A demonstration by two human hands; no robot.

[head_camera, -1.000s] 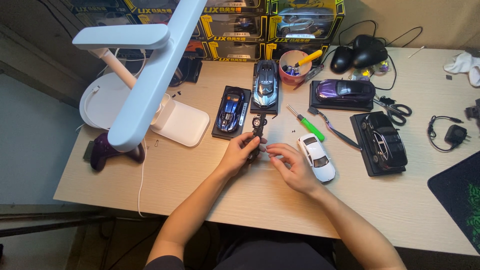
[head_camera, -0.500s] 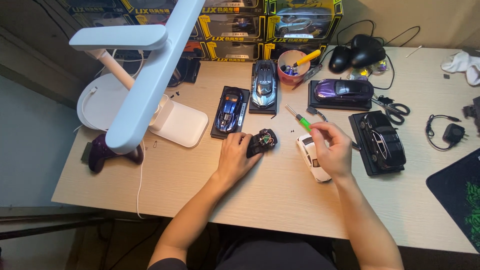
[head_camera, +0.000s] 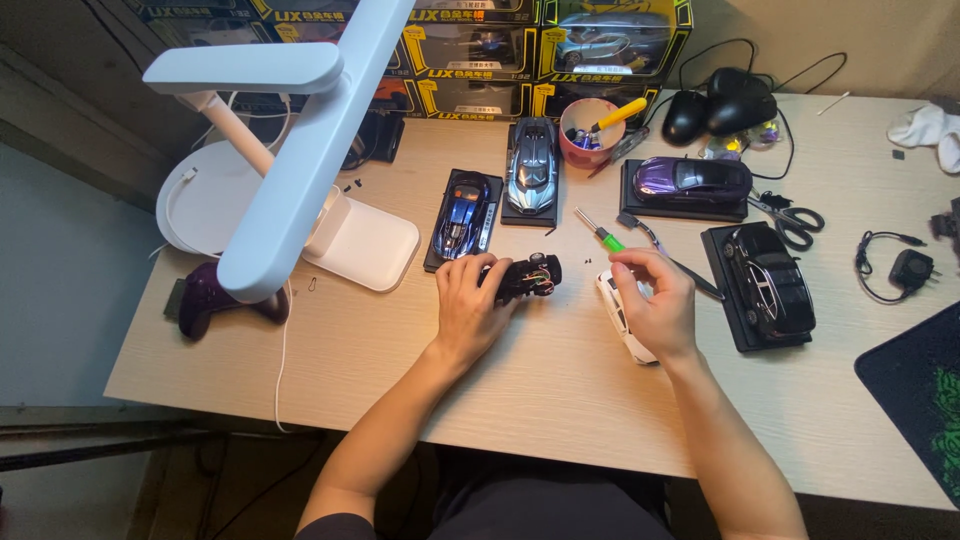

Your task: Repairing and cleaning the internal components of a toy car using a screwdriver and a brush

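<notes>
My left hand (head_camera: 468, 303) rests on the desk and holds a small black model car chassis (head_camera: 530, 275) with coloured wires showing at its far end. My right hand (head_camera: 655, 303) lies over a white model car body (head_camera: 618, 315), fingers curled above it. Its fingertips are close to a green-handled screwdriver (head_camera: 604, 235) and a thin dark tool (head_camera: 668, 254) lying just beyond. I cannot tell whether the fingers pinch anything.
A white desk lamp (head_camera: 290, 160) reaches over the left of the wooden desk (head_camera: 520, 390). Model cars on black bases: blue (head_camera: 463, 215), silver-blue (head_camera: 531, 175), purple (head_camera: 690, 180), black (head_camera: 765, 275). A pink cup (head_camera: 585, 135), scissors (head_camera: 795, 220), computer mice (head_camera: 715, 110), a purple controller (head_camera: 215, 295) and boxed cars at the back.
My hands have parted: the left stays with the black chassis, now lying flatter on the desk. The right moved rightward onto the white car body, toward the screwdriver.
</notes>
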